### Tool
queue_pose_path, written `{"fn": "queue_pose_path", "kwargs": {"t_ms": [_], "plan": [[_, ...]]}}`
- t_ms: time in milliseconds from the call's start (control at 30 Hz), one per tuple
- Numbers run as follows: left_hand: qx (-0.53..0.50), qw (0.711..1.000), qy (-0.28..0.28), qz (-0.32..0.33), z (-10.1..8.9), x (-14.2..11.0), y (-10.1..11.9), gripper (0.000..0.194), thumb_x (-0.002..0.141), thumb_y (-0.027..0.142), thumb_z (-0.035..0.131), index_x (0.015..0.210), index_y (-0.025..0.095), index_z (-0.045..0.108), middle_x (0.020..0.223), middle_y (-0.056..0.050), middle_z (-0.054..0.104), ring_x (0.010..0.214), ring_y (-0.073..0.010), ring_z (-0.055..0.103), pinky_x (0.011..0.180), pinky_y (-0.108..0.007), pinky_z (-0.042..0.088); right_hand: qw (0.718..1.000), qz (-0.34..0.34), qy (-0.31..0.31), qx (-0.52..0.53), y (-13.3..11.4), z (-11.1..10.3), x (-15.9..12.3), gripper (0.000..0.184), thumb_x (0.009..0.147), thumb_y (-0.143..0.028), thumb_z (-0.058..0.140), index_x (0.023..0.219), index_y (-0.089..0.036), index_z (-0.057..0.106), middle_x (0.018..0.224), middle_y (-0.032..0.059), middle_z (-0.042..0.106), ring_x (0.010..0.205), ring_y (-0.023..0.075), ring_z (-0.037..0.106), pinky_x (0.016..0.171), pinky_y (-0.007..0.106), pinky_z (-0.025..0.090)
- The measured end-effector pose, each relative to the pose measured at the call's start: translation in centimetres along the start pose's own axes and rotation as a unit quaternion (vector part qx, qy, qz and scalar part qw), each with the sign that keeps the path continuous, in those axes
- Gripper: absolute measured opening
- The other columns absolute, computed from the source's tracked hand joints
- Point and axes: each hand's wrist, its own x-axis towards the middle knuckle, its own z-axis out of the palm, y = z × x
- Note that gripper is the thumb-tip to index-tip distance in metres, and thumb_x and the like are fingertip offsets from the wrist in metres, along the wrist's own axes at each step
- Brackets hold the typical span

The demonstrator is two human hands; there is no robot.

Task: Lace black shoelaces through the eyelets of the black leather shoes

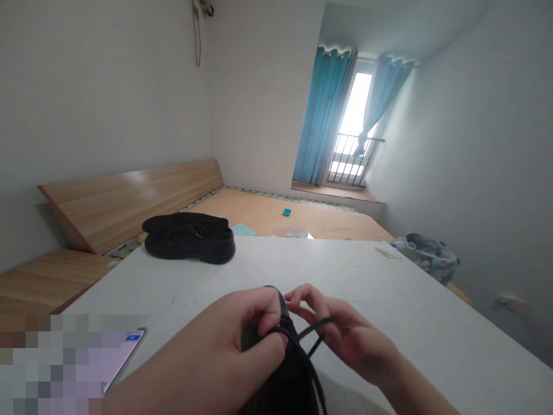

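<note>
A black lace-up shoe (294, 380) stands on the white table close to me, partly hidden by my hands. My left hand (242, 334) is closed at the shoe's lacing, its thumb and bent forefinger pinching a black shoelace (317, 380). To the right of the shoe is my right hand (345, 328), fingers curled, with a strand of the same lace running into it near the fingers. Loose lace hangs down over the shoe's near side. Farther back on the left of the table lies another pair of black shoes (190, 239), one resting against the other.
The white table (337, 265) reaches to a bed (259, 204) with a wooden headboard (142, 196). A phone (123, 357), partly pixelated, lies at the left. A small white packet (387, 251) is near the right edge, beside a lined bin or bag (427, 253).
</note>
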Motion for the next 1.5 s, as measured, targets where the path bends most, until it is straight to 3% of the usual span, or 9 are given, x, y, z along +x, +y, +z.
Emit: {"fn": "queue_pose_path", "kwargs": {"t_ms": [100,167,267,433,567,867,1100,1233,1500], "plan": [[-0.067,0.996,0.057,-0.009,-0.5,0.1,0.1,0.02,0.083,0.034,0.045,0.069,0.023,0.036,0.06,0.007,0.038,0.057,-0.012,0.043,0.051,-0.022,0.034,0.985,-0.042,0.067,0.153,-0.5,-0.9,0.1,0.031,0.064,-0.034,0.061,0.058,-0.022,0.034,0.074,0.0021,0.05,0.082,0.0226,0.055,0.095,0.044,0.044],[-0.043,0.996,0.077,-0.026,-0.8,0.2,0.3,0.018,0.086,0.04,0.045,0.078,0.024,0.045,0.057,0.009,0.035,0.051,-0.0119,0.039,0.047,-0.022,0.03,0.973,-0.034,0.093,0.21,-0.5,-1.5,0.3,0.036,0.071,-0.038,0.057,0.058,-0.022,0.028,0.057,-0.0041,0.036,0.052,0.0133,0.042,0.073,0.035,0.05],[0.066,0.994,0.073,-0.044,-1.0,0.1,0.4,0.028,0.09,0.05,0.042,0.102,0.027,0.054,0.052,0.009,0.042,0.05,-0.0143,0.044,0.047,-0.024,0.025,0.977,0.032,0.114,0.177,0.2,-2.0,0.6,0.034,0.084,-0.043,0.049,0.06,-0.022,0.036,0.047,-0.0099,0.025,0.038,0.0073,0.016,0.049,0.023,0.04],[0.205,0.978,-0.015,-0.031,0.2,0.2,-0.4,0.026,0.092,0.036,0.043,0.089,0.027,0.068,0.078,0.001,0.069,0.071,-0.0203,0.063,0.059,-0.029,0.036,0.977,0.131,0.101,-0.134,1.4,-0.9,0.8,0.022,0.083,-0.039,0.061,0.079,-0.018,0.058,0.055,-0.0085,0.039,0.048,0.0086,0.032,0.052,0.023,0.04],[0.217,0.975,-0.041,-0.028,1.3,0.7,-1.5,0.021,0.088,0.031,0.048,0.095,0.025,0.067,0.1,-0.004,0.068,0.094,-0.0265,0.064,0.08,-0.037,0.046,0.954,0.123,0.036,-0.272,1.5,-0.1,0.5,0.009,0.079,-0.023,0.064,0.083,-0.018,0.058,0.075,-0.0023,0.051,0.07,0.0132,0.045,0.064,0.026,0.039],[0.179,0.98,-0.08,-0.008,1.1,0.6,-1.4,0.018,0.089,0.026,0.045,0.092,0.021,0.062,0.107,-0.006,0.059,0.105,-0.027,0.054,0.091,-0.042,0.043,0.959,0.086,-0.029,-0.267,1.2,-0.5,0.2,0.01,0.086,-0.025,0.06,0.079,-0.019,0.054,0.093,0.003,0.051,0.086,0.0177,0.05,0.077,0.031,0.041],[-0.019,0.994,-0.1,-0.036,0.3,0.7,-1.1,0.026,0.091,0.043,0.044,0.084,0.022,0.056,0.084,0.002,0.057,0.076,-0.0171,0.053,0.064,-0.027,0.039,0.977,0.124,0.095,-0.143,2.6,0.5,0.7,0.019,0.084,-0.035,0.057,0.077,-0.019,0.05,0.072,-0.0025,0.043,0.072,0.0155,0.04,0.07,0.03,0.032],[-0.065,0.997,-0.031,0.0,-0.4,1.0,-1.2,0.014,0.086,0.033,0.049,0.079,0.022,0.053,0.064,0.007,0.045,0.06,-0.0127,0.044,0.052,-0.024,0.033,0.97,0.139,0.168,-0.108,3.2,1.4,0.8,0.022,0.083,-0.039,0.058,0.078,-0.018,0.054,0.075,-0.0014,0.046,0.076,0.0166,0.041,0.074,0.031,0.032],[0.164,0.966,0.157,0.125,-0.9,0.7,-1.1,0.024,0.081,0.015,0.041,0.072,0.023,0.061,0.079,0.001,0.059,0.069,-0.0152,0.055,0.061,-0.028,0.034,0.956,0.006,0.142,-0.256,3.9,1.8,0.0,0.015,0.091,-0.034,0.054,0.083,-0.021,0.053,0.087,0.0025,0.056,0.087,0.0204,0.05,0.081,0.035,0.037]]}}
